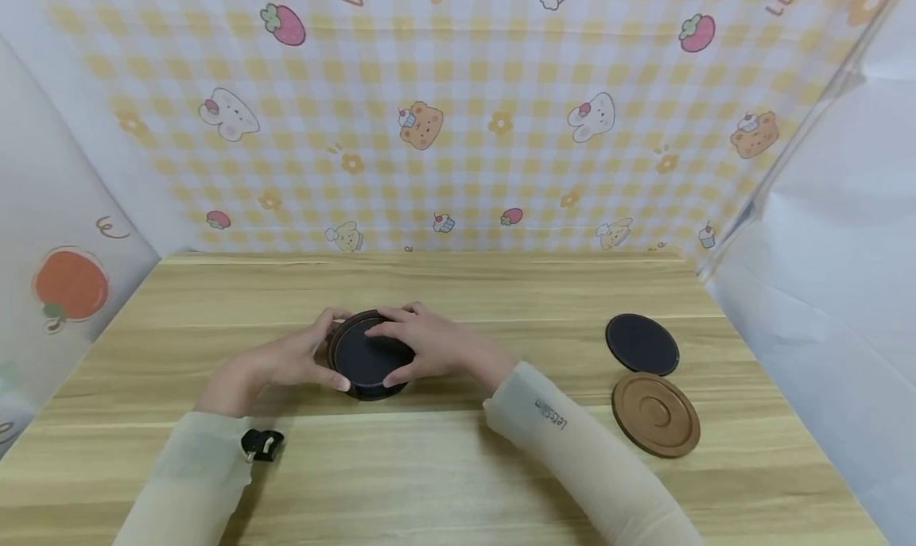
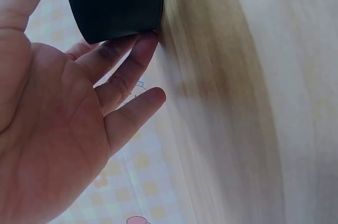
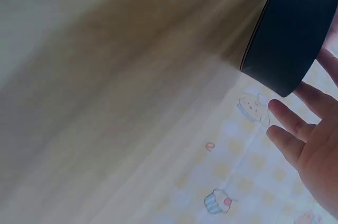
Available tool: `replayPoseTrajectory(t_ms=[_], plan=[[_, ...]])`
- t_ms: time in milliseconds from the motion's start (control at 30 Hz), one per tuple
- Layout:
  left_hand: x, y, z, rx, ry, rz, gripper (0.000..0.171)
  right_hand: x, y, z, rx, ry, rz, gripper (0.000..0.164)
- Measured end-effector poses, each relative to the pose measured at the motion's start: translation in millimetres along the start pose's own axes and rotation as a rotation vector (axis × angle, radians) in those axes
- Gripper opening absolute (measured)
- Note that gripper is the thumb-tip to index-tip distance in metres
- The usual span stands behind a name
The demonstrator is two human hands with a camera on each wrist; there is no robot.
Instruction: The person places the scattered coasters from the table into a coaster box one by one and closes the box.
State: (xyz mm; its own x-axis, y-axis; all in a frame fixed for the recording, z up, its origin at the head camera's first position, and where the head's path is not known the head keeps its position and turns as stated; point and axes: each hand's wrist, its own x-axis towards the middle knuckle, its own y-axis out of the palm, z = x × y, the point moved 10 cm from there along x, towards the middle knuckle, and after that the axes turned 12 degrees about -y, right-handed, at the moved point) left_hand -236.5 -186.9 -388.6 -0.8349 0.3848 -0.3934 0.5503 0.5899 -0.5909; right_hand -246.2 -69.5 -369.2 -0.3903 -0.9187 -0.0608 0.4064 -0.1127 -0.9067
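A round black coaster holder point(image 1: 367, 392) sits left of the table's middle, with a dark round coaster point(image 1: 363, 359) on top inside its rim. My left hand point(image 1: 296, 359) grips its left side, thumb at the front and fingers around the back. From the right, my right hand point(image 1: 436, 345) holds the holder, with the thumb at the front edge and an index finger reaching over the top coaster. Both wrist views show the holder's smooth black side wall point(image 2: 116, 5), with fingertips against it. The lower fingers of the right hand point(image 3: 322, 145) are spread apart.
On the right part of the wooden table point(image 1: 458, 482) lie a flat black round coaster point(image 1: 642, 344) and a brown round wooden coaster point(image 1: 655, 415) with ring grooves, its edge next to the black one. A checked cloth point(image 1: 458, 172) hangs behind the table.
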Motion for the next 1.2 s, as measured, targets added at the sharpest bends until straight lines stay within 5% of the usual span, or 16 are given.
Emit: replayPoseTrajectory(t_ms=[567,1200], plan=[[2.0,0.8,0.4,-0.041,0.011,0.008,0.098,-80.6,-10.0,-22.9,0.011,0.075,-0.121,0.068],[0.5,1.0,1.9,-0.05,-0.006,0.006,0.099,-175.5,-48.5,-45.1,0.079,0.225,-0.344,0.065]])
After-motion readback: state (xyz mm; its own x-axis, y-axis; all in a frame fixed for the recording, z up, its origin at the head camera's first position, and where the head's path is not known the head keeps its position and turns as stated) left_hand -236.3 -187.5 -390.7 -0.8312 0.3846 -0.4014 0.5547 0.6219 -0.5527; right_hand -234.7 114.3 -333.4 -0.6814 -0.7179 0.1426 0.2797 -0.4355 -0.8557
